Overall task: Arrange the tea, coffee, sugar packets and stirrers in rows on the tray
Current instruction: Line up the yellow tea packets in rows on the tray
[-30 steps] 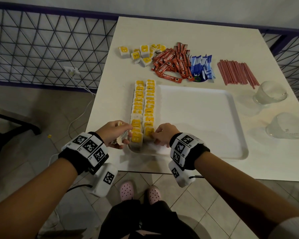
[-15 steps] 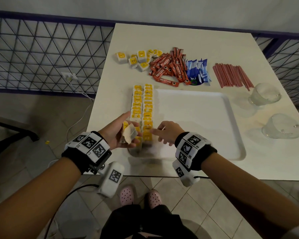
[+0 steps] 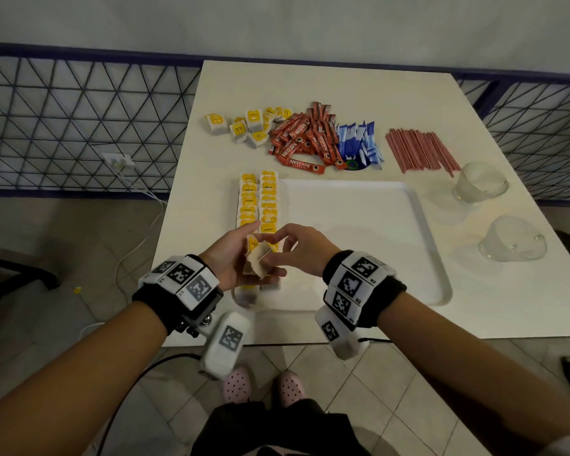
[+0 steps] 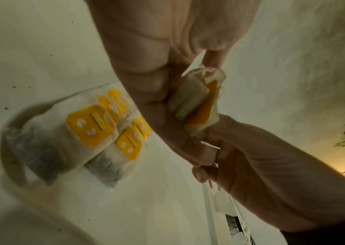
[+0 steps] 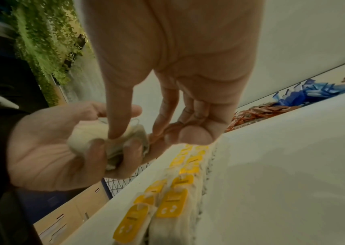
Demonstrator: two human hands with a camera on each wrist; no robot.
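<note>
Head view: left hand (image 3: 234, 258) cups spare tea bags (image 3: 256, 263) while right hand (image 3: 298, 250) pinches one from the bunch.

Both hands meet above the near end of two tea rows (image 3: 259, 205) on the tray's (image 3: 422, 245) left edge. Best drawn out singly by its yellow tag, then laid flush with the row.

R thumb on tea bag (image 5: 87, 140) in L hand (image 5: 47, 149) grip.
</note>
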